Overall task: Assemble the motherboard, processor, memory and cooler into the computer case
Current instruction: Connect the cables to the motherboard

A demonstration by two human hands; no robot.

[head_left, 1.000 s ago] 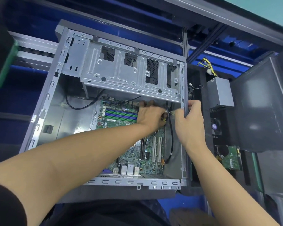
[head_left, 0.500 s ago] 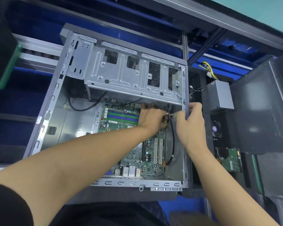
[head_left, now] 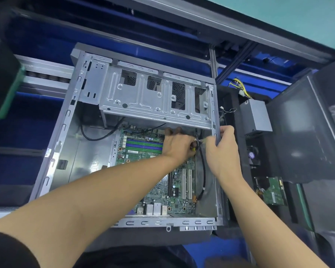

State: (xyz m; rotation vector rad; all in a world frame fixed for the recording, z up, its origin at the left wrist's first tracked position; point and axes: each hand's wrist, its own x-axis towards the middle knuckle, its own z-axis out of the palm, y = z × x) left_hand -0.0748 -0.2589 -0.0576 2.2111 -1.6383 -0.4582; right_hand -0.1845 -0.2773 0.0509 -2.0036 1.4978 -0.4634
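One computer case (head_left: pixel 63 128) lies open on its side. In its right half one motherboard (head_left: pixel 143 149) sits flat on the case floor, just below the case's single drive cage (head_left: pixel 153 101). Two white slots (head_left: pixel 186 182) stand side by side on the board.

Two hands reach into the case. The left hand (head_left: pixel 179 146) covers the board's upper right corner, fingers curled tight on a small wire connector (head_left: pixel 194 148). The right hand (head_left: pixel 223 149) clasps the case's right wall. One black cable (head_left: pixel 203 171) runs down between them.

Outside that wall sit one grey power supply (head_left: pixel 257 117) and one green circuit board (head_left: pixel 273 192).
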